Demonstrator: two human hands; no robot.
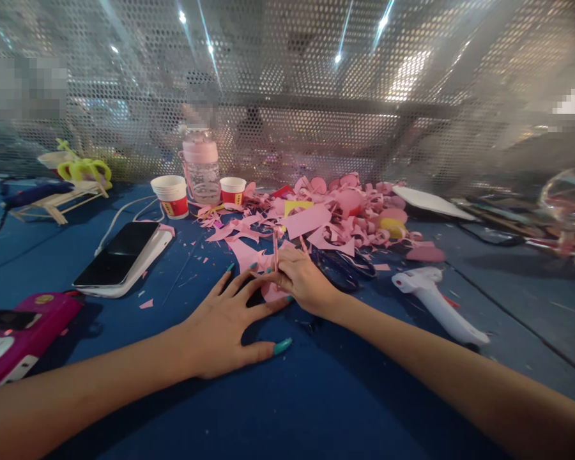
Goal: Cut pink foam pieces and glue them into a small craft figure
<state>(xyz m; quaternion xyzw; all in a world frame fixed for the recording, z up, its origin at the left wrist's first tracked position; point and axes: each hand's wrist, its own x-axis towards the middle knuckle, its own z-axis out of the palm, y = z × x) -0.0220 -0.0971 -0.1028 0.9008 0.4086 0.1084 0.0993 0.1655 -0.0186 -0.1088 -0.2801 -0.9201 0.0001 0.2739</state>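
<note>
The table [316,409] is covered in dark blue cloth, flecked with small pink offcuts. The left hand [225,326] lies flat, palm down, fingers [268,306] spread wide, gripping nothing; the fingertips press on a pink paper piece [271,292] at centre. The right hand [304,278] is just right of it, fingers pinched closed around a thin pink stick [275,249] held upright over the same paper. Beyond the hands, a loose heap of curled and flat pink scraps [335,214], with a yellow piece among it. Dark-handled scissors [345,267] lie just right of the right hand. Near right, a white plastic glue gun [436,303] rests on its side. Left of centre, a glossy black phone [119,255] lies on a white block with a cable. Far left of the heap stand two paper cups [172,195] and a clear, pink-lidded bottle [201,163]. A magenta case [19,338] sits at the near left edge. A perforated metal screen [316,96] backs the table.
</note>
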